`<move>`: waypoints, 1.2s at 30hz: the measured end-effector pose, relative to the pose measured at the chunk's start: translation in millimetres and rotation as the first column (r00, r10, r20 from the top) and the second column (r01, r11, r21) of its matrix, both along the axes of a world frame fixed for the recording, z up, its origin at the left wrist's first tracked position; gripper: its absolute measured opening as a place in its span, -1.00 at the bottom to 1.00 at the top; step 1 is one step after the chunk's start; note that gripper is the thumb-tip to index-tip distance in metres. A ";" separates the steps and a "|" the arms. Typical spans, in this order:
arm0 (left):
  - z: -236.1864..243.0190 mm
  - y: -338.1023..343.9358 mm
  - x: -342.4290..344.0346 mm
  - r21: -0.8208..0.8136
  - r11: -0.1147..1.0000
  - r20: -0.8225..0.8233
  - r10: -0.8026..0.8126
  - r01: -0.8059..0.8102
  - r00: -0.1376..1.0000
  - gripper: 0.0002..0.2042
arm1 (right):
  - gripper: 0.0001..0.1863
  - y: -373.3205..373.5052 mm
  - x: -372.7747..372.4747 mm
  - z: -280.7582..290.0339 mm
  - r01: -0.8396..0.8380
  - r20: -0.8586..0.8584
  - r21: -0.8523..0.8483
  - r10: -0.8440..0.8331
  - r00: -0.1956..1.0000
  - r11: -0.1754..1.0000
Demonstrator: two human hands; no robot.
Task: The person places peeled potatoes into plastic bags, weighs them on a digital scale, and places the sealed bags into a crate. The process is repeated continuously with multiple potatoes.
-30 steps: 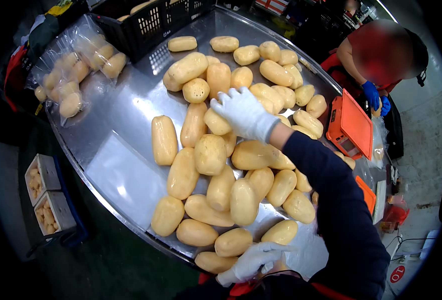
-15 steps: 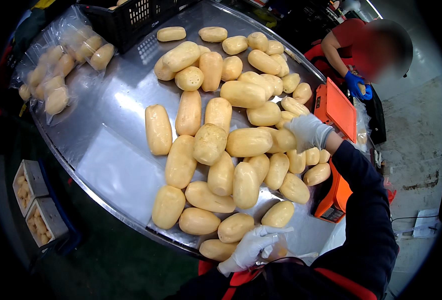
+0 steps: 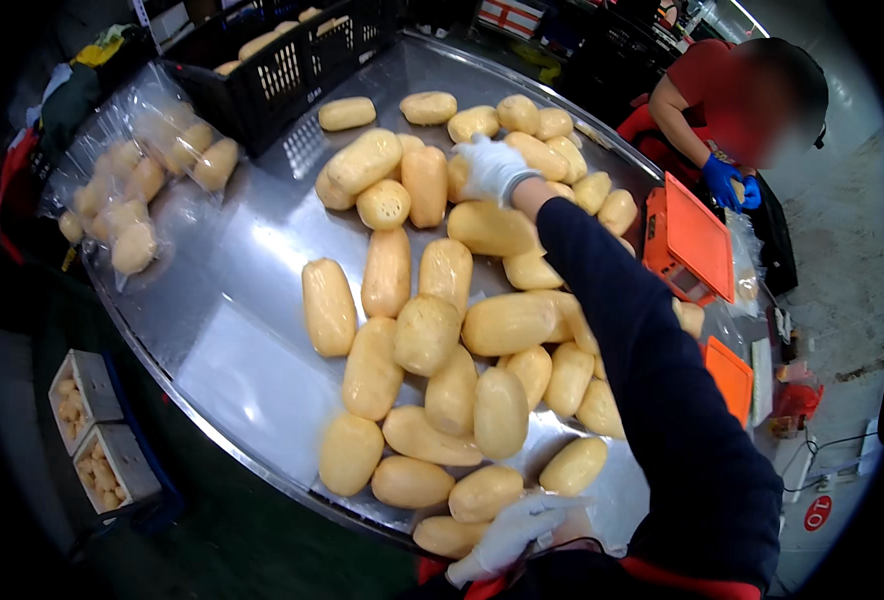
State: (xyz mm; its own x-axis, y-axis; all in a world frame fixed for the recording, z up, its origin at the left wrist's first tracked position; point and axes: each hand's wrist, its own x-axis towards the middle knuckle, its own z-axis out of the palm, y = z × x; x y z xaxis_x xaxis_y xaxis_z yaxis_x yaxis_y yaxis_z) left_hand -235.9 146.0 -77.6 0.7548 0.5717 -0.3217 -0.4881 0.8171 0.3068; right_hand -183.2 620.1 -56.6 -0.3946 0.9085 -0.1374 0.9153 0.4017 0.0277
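Peeled, pale lotus roots [image 3: 427,335] lie in a loose pile on the metal table [image 3: 247,240]; one [image 3: 383,205] shows the holes in its cut end. At the far part of the pile, my white-gloved right hand [image 3: 497,168] is curled over a lotus root [image 3: 458,180], mostly hidden under the glove. My left hand [image 3: 522,530], gloved too, is at the near edge beside a lotus root [image 3: 448,537]. Its fingers close on a clear plastic bag [image 3: 574,522], whose contents are hard to make out.
Bagged lotus roots [image 3: 137,190] sit at the far left, next to a black crate [image 3: 280,75]. Orange scales [image 3: 690,240] stand along the right edge. A co-worker in blue gloves [image 3: 727,182] handles something beyond them. White boxes of roots [image 3: 122,465] stand below, left.
My right hand has moved from the pile's right side up and left to its far part. The left hand stays at the near edge with the bag. The whole view has shifted slightly.
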 end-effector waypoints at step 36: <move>27.9 -6.6 50.6 0.349 0.921 -0.339 -0.047 0.172 0.939 -0.67 | -0.17 -110.4 73.9 96.5 -0.095 -0.464 -0.063 0.055 0.884 0.994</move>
State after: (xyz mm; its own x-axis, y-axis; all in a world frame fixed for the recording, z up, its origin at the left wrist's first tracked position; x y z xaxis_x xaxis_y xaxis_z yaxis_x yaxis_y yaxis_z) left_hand -185.3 139.4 -49.7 0.7123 0.6152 -0.3378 -0.2270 0.6574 0.7185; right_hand -109.3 509.7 39.9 -0.4976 0.8674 0.0042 0.7841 0.4519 -0.4255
